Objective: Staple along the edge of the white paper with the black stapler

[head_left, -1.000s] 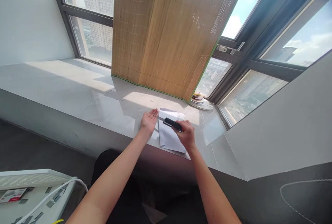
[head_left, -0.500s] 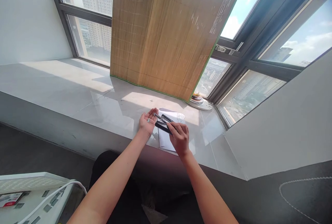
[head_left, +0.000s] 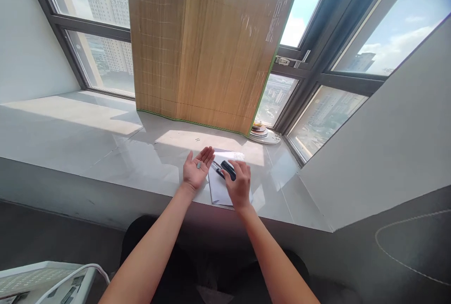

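Observation:
My left hand [head_left: 195,168] is palm up with its fingers stretched out. A small grey strip of staples [head_left: 199,165] lies loose on that palm. My right hand [head_left: 241,182] is closed around a black stapler [head_left: 229,169], its top lifted away from its base and a metal part showing between them. The stapler is just right of my left fingertips, above a white folded paper [head_left: 219,191] on the sill. My right fingers and palm hide the stapler's rear end.
The pale tiled sill [head_left: 158,172] runs along the windows. A bamboo mat [head_left: 211,50] stands against the glass. Several stacked plates [head_left: 262,134] sit by its right corner. At lower left is a white perforated rack [head_left: 42,276] with a white cable [head_left: 66,278].
The stapler has turned in my right hand and moved away from my left palm. My left hand has opened flatter, and the strip of staples still lies on it. The view has shifted right.

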A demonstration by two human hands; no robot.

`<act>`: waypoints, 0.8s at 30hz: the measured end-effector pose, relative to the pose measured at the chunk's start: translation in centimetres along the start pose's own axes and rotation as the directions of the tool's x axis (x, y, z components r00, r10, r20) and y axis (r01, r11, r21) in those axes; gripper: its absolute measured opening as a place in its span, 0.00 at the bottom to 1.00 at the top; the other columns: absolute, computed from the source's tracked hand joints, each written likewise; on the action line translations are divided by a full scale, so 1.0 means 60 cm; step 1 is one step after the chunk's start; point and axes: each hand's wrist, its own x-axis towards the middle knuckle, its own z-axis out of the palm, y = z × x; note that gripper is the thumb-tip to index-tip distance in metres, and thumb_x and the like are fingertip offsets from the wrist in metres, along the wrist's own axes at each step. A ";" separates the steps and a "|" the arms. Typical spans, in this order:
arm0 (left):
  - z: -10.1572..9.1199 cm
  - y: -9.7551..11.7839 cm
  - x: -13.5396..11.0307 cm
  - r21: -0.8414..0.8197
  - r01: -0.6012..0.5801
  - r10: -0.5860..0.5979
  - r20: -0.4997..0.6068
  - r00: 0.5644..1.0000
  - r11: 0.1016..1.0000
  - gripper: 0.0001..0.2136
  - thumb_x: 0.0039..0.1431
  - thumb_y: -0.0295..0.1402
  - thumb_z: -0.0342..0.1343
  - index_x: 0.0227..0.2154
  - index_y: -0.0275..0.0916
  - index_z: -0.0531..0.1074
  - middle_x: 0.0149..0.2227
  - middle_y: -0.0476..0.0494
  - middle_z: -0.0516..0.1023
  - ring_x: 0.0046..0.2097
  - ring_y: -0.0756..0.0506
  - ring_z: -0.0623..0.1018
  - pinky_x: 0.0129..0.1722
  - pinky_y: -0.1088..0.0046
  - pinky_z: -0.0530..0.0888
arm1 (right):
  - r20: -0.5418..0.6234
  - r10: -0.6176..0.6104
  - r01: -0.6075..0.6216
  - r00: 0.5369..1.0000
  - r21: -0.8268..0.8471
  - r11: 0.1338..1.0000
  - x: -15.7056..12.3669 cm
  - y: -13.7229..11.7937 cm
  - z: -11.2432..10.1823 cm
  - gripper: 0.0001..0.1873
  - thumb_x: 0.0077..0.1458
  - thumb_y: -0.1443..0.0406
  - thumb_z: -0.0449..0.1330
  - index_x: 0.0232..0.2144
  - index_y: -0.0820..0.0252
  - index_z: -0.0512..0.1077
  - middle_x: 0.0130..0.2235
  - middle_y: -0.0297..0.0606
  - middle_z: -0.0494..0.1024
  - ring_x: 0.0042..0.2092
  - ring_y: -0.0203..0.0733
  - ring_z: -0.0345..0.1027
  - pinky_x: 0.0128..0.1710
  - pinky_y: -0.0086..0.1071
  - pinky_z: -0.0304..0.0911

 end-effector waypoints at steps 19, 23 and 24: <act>-0.014 0.010 0.008 0.013 -0.085 0.085 0.034 0.996 0.996 0.21 0.73 0.48 0.48 0.44 0.38 0.79 0.46 0.38 0.80 0.46 0.44 0.80 0.49 0.62 0.77 | 0.028 -0.102 0.096 0.994 0.167 0.981 0.090 0.033 -0.041 0.02 0.62 0.62 0.67 0.37 0.53 0.79 0.40 0.37 0.83 0.42 0.48 0.74 0.46 0.41 0.70; -0.020 0.011 0.012 -0.050 -0.128 0.132 0.077 0.988 0.990 0.11 0.68 0.41 0.56 0.37 0.40 0.78 0.34 0.46 0.74 0.34 0.49 0.74 0.36 0.69 0.73 | -0.120 0.223 -0.226 0.967 -0.016 0.974 0.167 0.206 -0.094 0.07 0.57 0.59 0.66 0.29 0.55 0.78 0.35 0.37 0.83 0.33 0.45 0.70 0.43 0.39 0.67; -0.020 0.011 0.012 -0.050 -0.134 0.137 0.082 0.987 0.990 0.10 0.67 0.39 0.57 0.35 0.40 0.78 0.33 0.46 0.72 0.33 0.49 0.73 0.36 0.70 0.72 | -0.141 0.277 -0.286 0.951 -0.054 0.957 0.185 0.244 -0.097 0.07 0.56 0.59 0.66 0.29 0.55 0.78 0.35 0.38 0.83 0.33 0.45 0.70 0.43 0.39 0.66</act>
